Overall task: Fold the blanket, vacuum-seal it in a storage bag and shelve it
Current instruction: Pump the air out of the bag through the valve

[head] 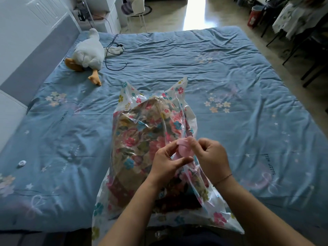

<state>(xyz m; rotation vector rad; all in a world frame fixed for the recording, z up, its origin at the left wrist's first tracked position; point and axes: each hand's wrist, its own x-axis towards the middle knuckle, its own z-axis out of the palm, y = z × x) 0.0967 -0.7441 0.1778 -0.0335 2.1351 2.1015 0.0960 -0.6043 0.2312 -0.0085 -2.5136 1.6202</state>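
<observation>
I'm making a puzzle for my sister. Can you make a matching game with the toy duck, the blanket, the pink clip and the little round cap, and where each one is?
1 toy duck
2 blanket
3 pink clip
4 round cap

A inside the storage bag
B pinched by left hand and right hand
C at the bed's far corner
D alone, left of that bag

Pairs: 1-C, 2-A, 3-B, 4-D

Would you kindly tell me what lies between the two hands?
A small pink clip, pinched by the left hand and right hand over the bag, seen in the head view.
</observation>
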